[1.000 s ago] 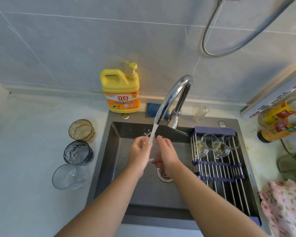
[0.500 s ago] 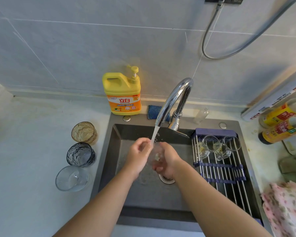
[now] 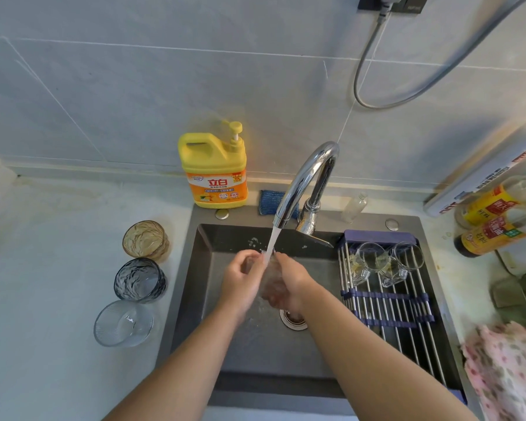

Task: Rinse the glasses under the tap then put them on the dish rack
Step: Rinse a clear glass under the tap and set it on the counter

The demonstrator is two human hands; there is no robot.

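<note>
Over the grey sink [image 3: 192, 287], beneath the running tap [image 3: 304, 177], a clear glass [image 3: 270, 284] sits between both hands; fingers of the left hand [image 3: 240, 282] curl round one side, fingers of the right hand [image 3: 290, 285] clasp the other.

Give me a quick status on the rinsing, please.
Left hand and right hand grip clear glass under running tap. Two glasses on dish rack, three tumblers on counter. Nothing blocking.
</note>
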